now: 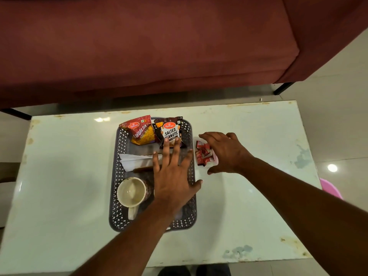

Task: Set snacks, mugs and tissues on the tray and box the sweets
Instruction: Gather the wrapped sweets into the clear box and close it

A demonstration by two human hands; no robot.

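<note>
Both grips spread: left hand (173, 176) over the Haldiram's "Salted Peanuts" packet (170, 130), right hand (225, 152) over red sweets (203, 155).

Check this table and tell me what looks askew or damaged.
The red snack packet lies tilted, its corner poking over the tray rim. The table top is worn: peeled patches near the right and front edges, rust-coloured stains along the rim. Nothing looks spilled.
</note>
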